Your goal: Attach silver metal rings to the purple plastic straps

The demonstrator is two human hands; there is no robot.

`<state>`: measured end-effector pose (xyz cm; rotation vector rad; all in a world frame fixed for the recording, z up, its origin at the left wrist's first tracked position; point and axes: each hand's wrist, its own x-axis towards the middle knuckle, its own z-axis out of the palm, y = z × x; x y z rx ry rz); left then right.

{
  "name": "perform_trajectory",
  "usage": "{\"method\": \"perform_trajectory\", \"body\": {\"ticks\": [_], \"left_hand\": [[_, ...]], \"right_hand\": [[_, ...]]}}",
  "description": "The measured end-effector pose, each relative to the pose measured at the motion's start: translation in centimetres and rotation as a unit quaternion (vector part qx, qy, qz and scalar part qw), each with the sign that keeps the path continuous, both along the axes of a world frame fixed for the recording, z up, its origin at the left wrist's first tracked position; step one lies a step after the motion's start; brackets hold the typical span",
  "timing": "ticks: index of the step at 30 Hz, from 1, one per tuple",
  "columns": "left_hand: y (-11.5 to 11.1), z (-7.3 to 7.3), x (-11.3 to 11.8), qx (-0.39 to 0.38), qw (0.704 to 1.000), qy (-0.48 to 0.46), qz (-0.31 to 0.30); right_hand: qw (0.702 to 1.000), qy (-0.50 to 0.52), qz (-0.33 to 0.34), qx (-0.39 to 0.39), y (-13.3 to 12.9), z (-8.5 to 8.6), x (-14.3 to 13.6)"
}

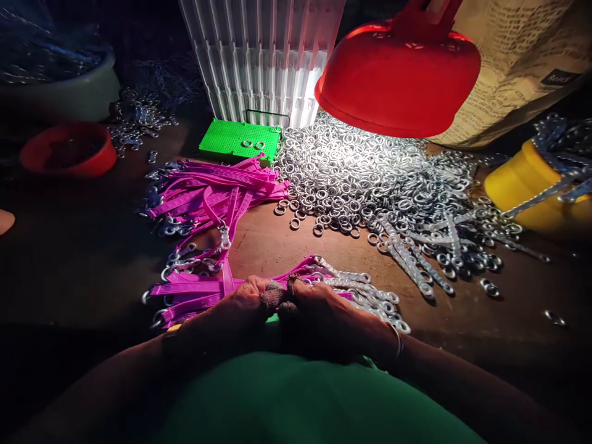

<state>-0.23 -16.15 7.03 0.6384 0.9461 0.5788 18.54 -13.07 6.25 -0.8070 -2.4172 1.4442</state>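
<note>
My left hand (245,300) and my right hand (326,306) meet at the table's near edge, both closed with fingertips together. Dark cloth covers (274,296) wrap some of the fingers. Whatever is pinched between them is hidden. Beneath and left of the hands lie flat magenta straps (192,290) with metal hooks at their left ends. To the right, silvery twisted pieces (365,287) with ring-like ends stick out past my right hand, beside the straps. A larger bundle of magenta straps (208,185) with metal clips is piled farther back.
A big heap of metal rings (370,172) lies under a red lamp (402,80). Behind stand a green perforated block (235,140) and a ribbed translucent panel (263,61). A red bowl (69,151) is left, a yellow container (531,179) right. Loose twisted pieces (407,259) lie right.
</note>
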Motion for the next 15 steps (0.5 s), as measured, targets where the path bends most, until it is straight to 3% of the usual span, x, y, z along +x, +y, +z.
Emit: {"method": "perform_trajectory", "body": {"ticks": [5, 10, 12, 15], "left_hand": [[2.4, 0.5, -1.2, 0.05, 0.995, 0.08, -0.029], [3.9, 1.7, -2.8, 0.07, 0.983, 0.156, -0.062], [4.0, 1.7, -3.4, 0.085, 0.982, 0.16, -0.057], [3.4, 2.1, -3.7, 0.092, 0.979, 0.167, -0.065]], "right_hand": [[0.991, 0.111, -0.067, -0.032, 2.7, -0.3, 0.1], [0.958, 0.114, -0.151, -0.215, 4.0, 1.0, -0.1], [0.95, 0.118, -0.155, -0.245, 3.9, 1.2, -0.2], [0.957, 0.14, -0.129, -0.221, 3.5, 1.0, -0.4]]}}
